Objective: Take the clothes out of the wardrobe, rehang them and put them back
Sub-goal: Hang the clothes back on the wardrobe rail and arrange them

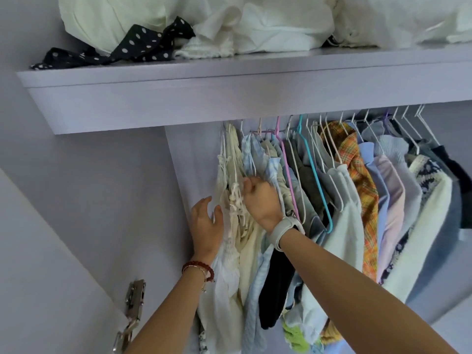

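Reaching into the lilac wardrobe [102, 175], both bare hands work at the left end of a row of hung clothes. The left hand [207, 226], with a red bead bracelet [198, 268] at its wrist, lies with fingers spread and relaxed against the outer side of a cream lace-trimmed garment [231, 200], the leftmost on the rail, gripping nothing. The right hand [260, 198], wearing a pale grey wristband watch [283, 232], has its fingers curled into the folds of a pale blue striped shirt [255, 159] just beside the cream one; whether it grips cloth or a hanger beneath cannot be told. To the right hang further garments on thin wire hangers, among them a pink hanger [287, 169], a turquoise hanger [315, 175], an orange plaid shirt [357, 175] and a white knitted top [419, 238]. Above, a lilac shelf [229, 93] carries heaped white fabric [255, 21] and a black strip of cloth with white polka dots [143, 44]. A metal door hinge [132, 305] shows at lower left.
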A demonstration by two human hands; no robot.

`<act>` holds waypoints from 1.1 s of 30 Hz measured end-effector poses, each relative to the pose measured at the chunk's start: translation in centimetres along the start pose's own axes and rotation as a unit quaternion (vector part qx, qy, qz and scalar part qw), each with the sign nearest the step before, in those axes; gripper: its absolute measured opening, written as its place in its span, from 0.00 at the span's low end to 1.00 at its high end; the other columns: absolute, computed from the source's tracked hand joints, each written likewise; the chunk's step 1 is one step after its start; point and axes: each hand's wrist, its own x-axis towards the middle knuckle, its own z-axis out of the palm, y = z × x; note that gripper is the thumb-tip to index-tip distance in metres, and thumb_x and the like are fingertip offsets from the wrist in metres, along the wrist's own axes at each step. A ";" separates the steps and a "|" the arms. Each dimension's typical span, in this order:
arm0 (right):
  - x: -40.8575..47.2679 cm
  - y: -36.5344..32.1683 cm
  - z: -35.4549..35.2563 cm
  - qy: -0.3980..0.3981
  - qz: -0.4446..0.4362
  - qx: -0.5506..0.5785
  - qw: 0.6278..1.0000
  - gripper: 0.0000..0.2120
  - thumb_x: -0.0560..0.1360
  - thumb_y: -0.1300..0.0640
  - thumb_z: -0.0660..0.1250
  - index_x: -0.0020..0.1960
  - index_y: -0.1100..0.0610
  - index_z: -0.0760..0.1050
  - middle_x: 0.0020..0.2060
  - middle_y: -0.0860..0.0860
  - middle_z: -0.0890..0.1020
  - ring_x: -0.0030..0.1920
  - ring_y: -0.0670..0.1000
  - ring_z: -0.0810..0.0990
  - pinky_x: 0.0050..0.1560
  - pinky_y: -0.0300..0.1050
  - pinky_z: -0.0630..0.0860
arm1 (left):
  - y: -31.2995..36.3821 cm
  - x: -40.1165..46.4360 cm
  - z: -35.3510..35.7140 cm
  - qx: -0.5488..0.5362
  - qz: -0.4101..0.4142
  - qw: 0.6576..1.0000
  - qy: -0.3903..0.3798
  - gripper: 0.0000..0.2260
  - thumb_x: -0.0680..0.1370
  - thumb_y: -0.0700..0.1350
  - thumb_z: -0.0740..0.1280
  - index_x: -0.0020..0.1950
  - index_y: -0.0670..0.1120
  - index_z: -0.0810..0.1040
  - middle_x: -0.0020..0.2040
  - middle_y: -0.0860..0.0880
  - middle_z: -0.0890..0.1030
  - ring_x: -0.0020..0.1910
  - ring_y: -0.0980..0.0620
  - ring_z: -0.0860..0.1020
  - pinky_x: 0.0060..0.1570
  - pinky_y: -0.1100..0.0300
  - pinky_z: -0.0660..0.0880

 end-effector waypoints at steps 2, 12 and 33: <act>-1.6 0.7 -0.6 0.006 -0.016 0.009 1.000 0.13 0.78 0.61 0.54 0.56 0.61 0.76 0.46 0.60 0.82 0.47 0.60 0.79 0.46 0.48 0.74 | 0.4 -1.0 0.2 -0.007 0.003 1.000 0.006 0.16 0.79 0.40 0.61 0.67 0.40 0.69 0.66 0.41 0.68 0.65 0.46 0.68 0.63 0.63 0.62; -19.1 10.0 -8.9 0.115 -0.081 -0.017 0.990 0.16 0.76 0.60 0.56 0.61 0.61 0.74 0.54 0.55 0.79 0.55 0.52 0.77 0.55 0.35 0.70 | 0.9 -14.6 2.3 0.132 0.090 0.981 -0.108 0.18 0.77 0.39 0.64 0.66 0.37 0.71 0.66 0.38 0.72 0.67 0.41 0.68 0.66 0.49 0.63; -86.5 22.1 -31.2 0.356 0.673 -0.226 0.607 0.19 0.78 0.55 0.54 0.69 0.54 0.64 0.69 0.51 0.66 0.70 0.52 0.61 0.67 0.45 0.58 | 19.7 -77.8 14.1 0.054 0.617 0.426 -0.660 0.18 0.75 0.45 0.66 0.63 0.42 0.74 0.64 0.43 0.74 0.64 0.43 0.71 0.63 0.46 0.65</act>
